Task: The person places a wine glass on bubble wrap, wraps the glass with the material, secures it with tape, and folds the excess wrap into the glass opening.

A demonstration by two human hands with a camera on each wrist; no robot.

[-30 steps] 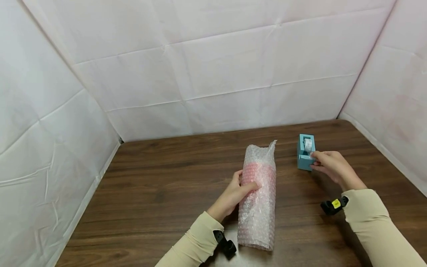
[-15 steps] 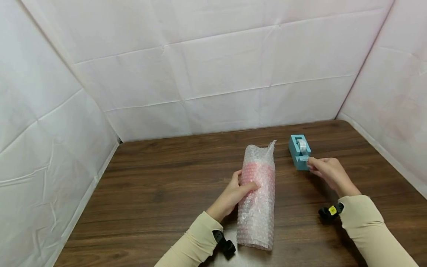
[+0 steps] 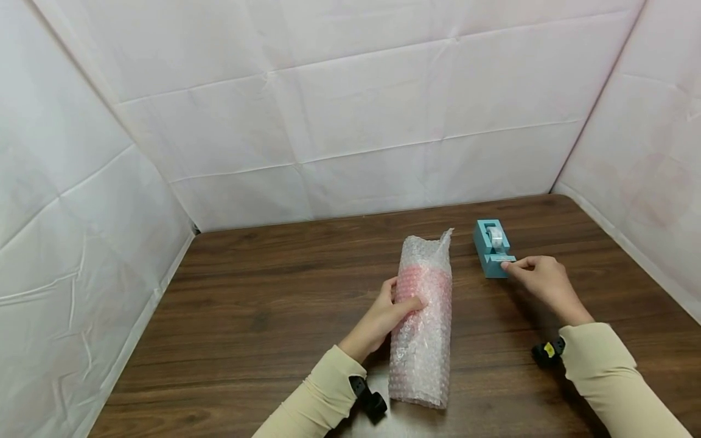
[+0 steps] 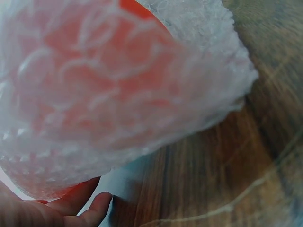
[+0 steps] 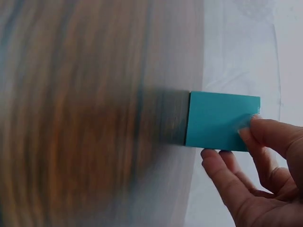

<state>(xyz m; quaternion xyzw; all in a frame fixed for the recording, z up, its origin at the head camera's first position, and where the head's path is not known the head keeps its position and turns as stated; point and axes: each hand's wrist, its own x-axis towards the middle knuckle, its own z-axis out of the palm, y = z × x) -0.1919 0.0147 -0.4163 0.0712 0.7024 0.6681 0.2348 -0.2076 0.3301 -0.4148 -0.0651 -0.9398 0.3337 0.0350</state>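
Note:
A bubble-wrapped bundle [image 3: 424, 353], long and rounded, lies on the table with something red inside. My left hand [image 3: 378, 319] grips its left side, thumb across the top; the other fingers are partly hidden behind it. Close up in the left wrist view, red shows through the bubble wrap [image 4: 109, 80]. To the right stands a teal tape dispenser [image 3: 487, 258] with a clear tape roll [image 3: 495, 236]. My right hand [image 3: 544, 283] is at its front edge, where thumb and forefinger pinch the end of the clear tape [image 5: 245, 122], as the right wrist view shows.
The dark wood table [image 3: 263, 316] is bordered by white sheet walls [image 3: 350, 121] at the back and both sides. Black wrist cameras are strapped at both sleeves.
The tape dispenser has shifted a little to the left and turned slightly. My right hand has moved slightly with its front edge. The left hand keeps its hold on the bundle.

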